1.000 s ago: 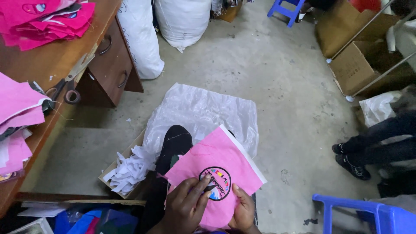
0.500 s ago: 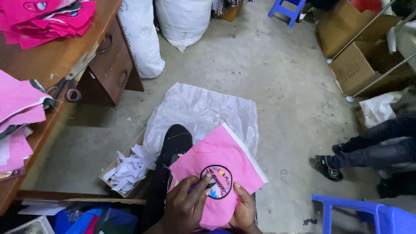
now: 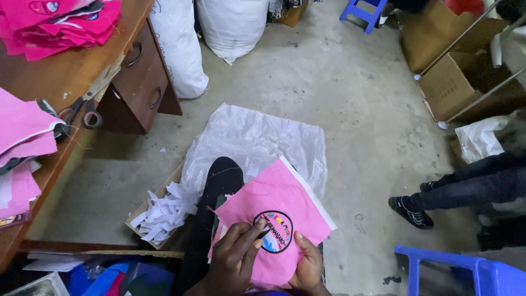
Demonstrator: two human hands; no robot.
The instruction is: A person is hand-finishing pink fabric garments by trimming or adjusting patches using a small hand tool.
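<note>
Concrete floor (image 3: 339, 98), grey and scuffed, fills most of the view. Wooden desk (image 3: 82, 71) runs along the left edge, drawers with metal pulls facing the floor; stacks of pink fabric (image 3: 60, 22) lie on its top at the far end and more pink pieces (image 3: 22, 137) hang over the near end. Scissors (image 3: 82, 107) rest on the desk edge between the two stacks. Two stuffed white sacks (image 3: 233, 24) stand against the back, one just beside the desk. Cardboard boxes (image 3: 455, 82) sit at the upper right. Blue plastic stool (image 3: 466, 271) at lower right; a second blue stool (image 3: 364, 11) at the top edge.

Another person's dark-trousered legs and black shoe (image 3: 411, 211) come in from the right, well apart from the hands.

A white plastic sheet (image 3: 257, 142) is spread on the floor at centre. At its left edge, a shallow cardboard tray (image 3: 143, 215) holds white paper scraps (image 3: 161, 211). The wearer's black-clad leg (image 3: 219, 186) lies over the sheet.

Pink fabric piece (image 3: 268, 197) with a white backing edge rests on the lap, bottom centre, over the leg. A round patch (image 3: 274, 231), black-rimmed with coloured lettering, sits on it.

Left hand (image 3: 235, 263): fingers bent and close together, fingertips pressed on the patch's left rim; whether they pinch something small there, cannot tell. Right hand (image 3: 307, 263): holds the fabric from beneath, thumb on top just right of the patch, clamping the cloth; remaining fingers hidden.
</note>
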